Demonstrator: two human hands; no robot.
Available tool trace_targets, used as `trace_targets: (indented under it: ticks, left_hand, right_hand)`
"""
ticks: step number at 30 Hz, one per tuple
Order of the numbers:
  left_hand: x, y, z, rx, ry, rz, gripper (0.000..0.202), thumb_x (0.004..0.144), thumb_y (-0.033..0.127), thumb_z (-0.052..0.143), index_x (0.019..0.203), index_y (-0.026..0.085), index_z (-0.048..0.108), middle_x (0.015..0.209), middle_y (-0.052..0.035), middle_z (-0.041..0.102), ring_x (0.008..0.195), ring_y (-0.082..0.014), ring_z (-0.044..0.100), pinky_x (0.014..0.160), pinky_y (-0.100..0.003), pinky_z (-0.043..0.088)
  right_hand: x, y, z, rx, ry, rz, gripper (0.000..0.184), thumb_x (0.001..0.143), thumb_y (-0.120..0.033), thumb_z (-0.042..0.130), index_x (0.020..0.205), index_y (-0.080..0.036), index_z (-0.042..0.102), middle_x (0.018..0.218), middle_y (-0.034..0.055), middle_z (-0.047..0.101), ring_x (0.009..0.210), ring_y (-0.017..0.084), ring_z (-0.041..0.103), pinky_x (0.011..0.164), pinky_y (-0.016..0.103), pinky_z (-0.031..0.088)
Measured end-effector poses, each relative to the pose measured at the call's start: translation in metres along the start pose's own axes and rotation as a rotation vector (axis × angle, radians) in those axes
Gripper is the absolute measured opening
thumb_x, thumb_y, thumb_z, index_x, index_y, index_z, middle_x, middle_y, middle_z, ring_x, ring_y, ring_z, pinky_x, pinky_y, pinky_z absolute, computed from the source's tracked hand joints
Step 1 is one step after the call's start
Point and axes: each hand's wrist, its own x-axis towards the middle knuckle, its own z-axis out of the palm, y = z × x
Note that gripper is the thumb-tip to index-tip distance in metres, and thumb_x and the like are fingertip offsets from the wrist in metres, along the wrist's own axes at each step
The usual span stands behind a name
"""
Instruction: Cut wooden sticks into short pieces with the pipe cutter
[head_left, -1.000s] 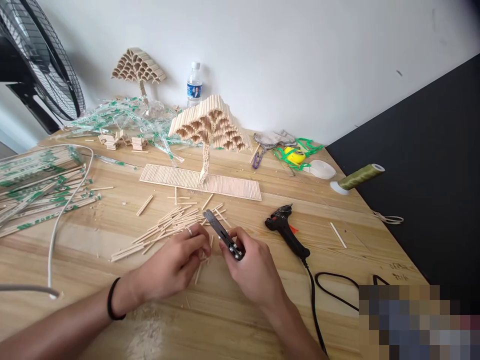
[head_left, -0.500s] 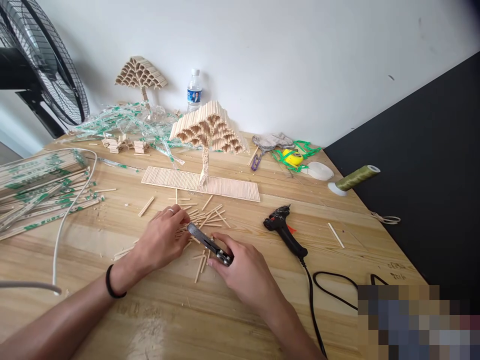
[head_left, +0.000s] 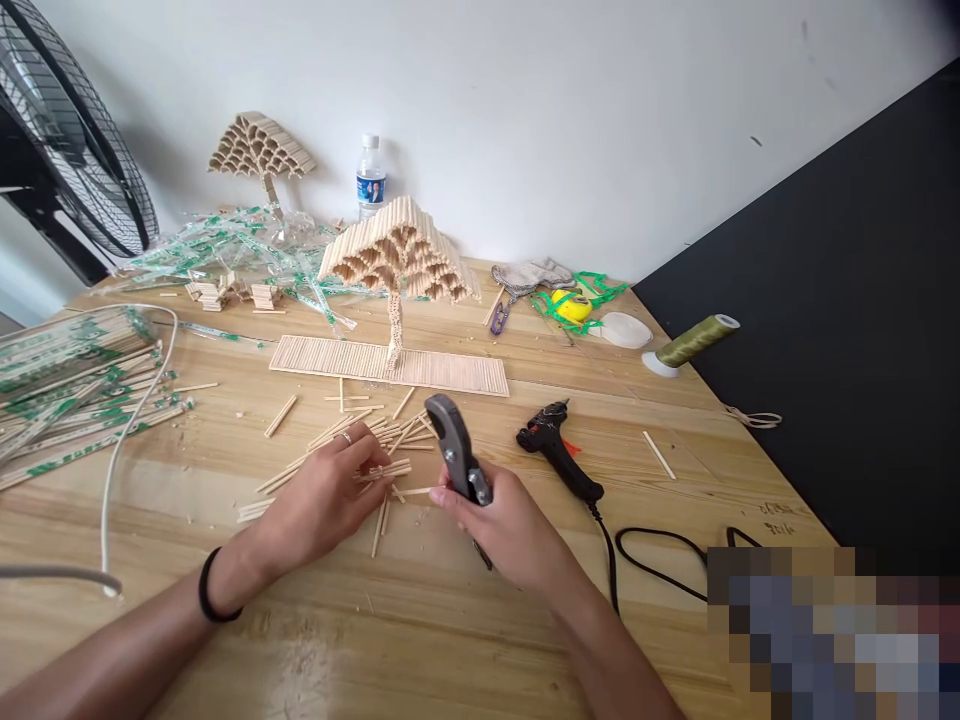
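Note:
My right hand (head_left: 510, 520) is closed round dark grey pliers (head_left: 452, 440), their head pointing up and away from me. A thin wooden stick (head_left: 416, 491) reaches from its thumb and fingertip towards my left hand. My left hand (head_left: 322, 500), with a ring and a black wristband, has its fingers curled on a few short wooden sticks (head_left: 394, 468); its fingertips are partly hidden. More loose sticks (head_left: 337, 432) lie scattered under and beyond it. Behind them a tree model made of sticks (head_left: 397, 250) stands on a flat slatted base (head_left: 322, 358).
A black glue gun (head_left: 559, 450) with its cord lies at right. Packaged sticks (head_left: 75, 390) and a white cable (head_left: 124, 440) are at left. Farther back are a second tree model (head_left: 262, 150), a bottle (head_left: 370, 180), plastic wrappers (head_left: 195, 245), a thread spool (head_left: 694, 345) and a fan (head_left: 82, 130).
The pliers have swung more upright and moved right with my right hand, away from my left hand. A stick now shows between the hands. The view has shifted slightly.

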Motion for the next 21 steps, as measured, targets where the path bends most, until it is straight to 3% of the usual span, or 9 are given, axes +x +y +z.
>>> trace_targets:
  ticks: [6, 17, 21]
  left_hand:
    - [-0.003, 0.004, 0.003, 0.019, -0.007, 0.028, 0.004, 0.101, 0.018, 0.061, 0.100, 0.019, 0.064, 0.100, -0.0037, 0.065, 0.076, -0.0153, 0.063, 0.067, -0.027, 0.050]
    - [-0.006, 0.013, 0.004, -0.020, -0.008, 0.069, 0.005, 0.101, 0.015, 0.062, 0.101, 0.019, 0.065, 0.087, -0.0002, 0.066, 0.065, -0.0120, 0.060, 0.062, -0.024, 0.047]
    - [-0.008, 0.014, 0.005, -0.023, 0.002, 0.038, 0.003, 0.102, 0.020, 0.064, 0.104, 0.019, 0.065, 0.083, 0.0000, 0.069, 0.067, -0.0145, 0.064, 0.064, -0.026, 0.047]
  right_hand:
    - [0.002, 0.001, -0.005, 0.262, -0.002, -0.020, 0.038, 0.090, -0.056, 0.073, 0.092, -0.020, 0.059, 0.072, -0.0034, 0.054, 0.064, 0.015, 0.052, 0.064, 0.029, 0.042]
    - [-0.001, 0.002, 0.001, 0.130, 0.059, -0.020, 0.031, 0.093, -0.050, 0.069, 0.094, -0.020, 0.060, 0.070, -0.0043, 0.050, 0.064, 0.014, 0.044, 0.062, 0.029, 0.037]
    - [-0.001, -0.002, 0.004, 0.091, 0.106, -0.030, 0.031, 0.091, -0.049, 0.070, 0.092, -0.020, 0.060, 0.072, -0.0034, 0.051, 0.066, 0.015, 0.045, 0.064, 0.029, 0.038]
